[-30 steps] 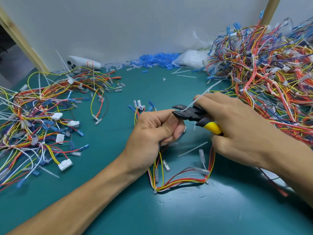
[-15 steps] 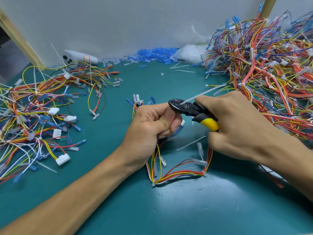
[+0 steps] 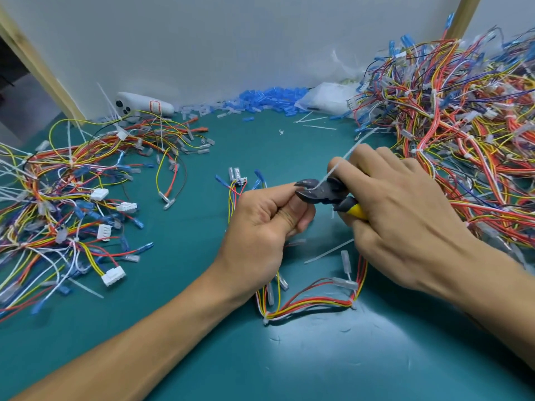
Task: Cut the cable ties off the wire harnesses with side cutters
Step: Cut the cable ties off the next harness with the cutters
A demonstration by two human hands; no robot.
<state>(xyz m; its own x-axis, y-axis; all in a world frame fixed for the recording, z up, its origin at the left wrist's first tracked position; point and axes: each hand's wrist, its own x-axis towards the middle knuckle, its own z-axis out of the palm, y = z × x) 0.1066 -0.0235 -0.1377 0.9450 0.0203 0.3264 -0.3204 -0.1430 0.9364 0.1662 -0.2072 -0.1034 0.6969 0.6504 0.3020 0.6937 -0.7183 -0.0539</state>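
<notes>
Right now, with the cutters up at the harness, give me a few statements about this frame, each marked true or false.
1. The right hand grips the yellow-handled side cutters. True.
2. The left hand lies flat on the teal mat. False: its fingers are curled round wires of the wire harness.
3. A white cable tie runs up from the cutters' head past the right hand's fingers. True.
4. The blue terminal sleeves are heaped at the mat's near edge. False: they lie along the back wall.
5. The taller harness pile is on the person's right. True.
</notes>
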